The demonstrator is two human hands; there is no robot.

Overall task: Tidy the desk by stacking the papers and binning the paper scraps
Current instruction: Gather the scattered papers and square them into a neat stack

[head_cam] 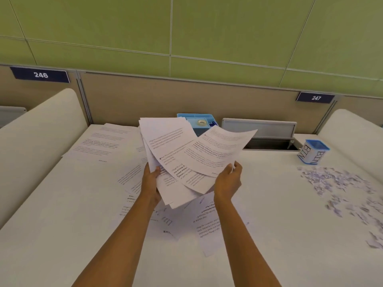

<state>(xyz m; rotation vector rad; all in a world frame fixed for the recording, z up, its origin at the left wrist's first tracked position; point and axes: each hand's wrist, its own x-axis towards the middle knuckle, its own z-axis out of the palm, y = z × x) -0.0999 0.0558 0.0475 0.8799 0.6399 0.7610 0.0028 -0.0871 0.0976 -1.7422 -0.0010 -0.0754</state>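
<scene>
Both hands hold an untidy fan of printed paper sheets (pixel 182 154) above the white desk (pixel 62 214). My left hand (pixel 150 181) grips the fan's lower left edge. My right hand (pixel 228 181) pinches the topmost sheet at its lower right corner. More printed sheets lie flat below the hands (pixel 209 222) and at the far left (pixel 97 143). A spread of small paper scraps (pixel 339 189) covers the desk's right side. A small blue-rimmed cup marked BIN (pixel 313 151) stands upright just beyond the scraps.
A blue tray with a tape roll (pixel 200 121) sits at the back, partly hidden by the held sheets. A grey cable flap (pixel 259 127) stands open over a slot at the back right. Beige partitions enclose the desk on left, right and rear.
</scene>
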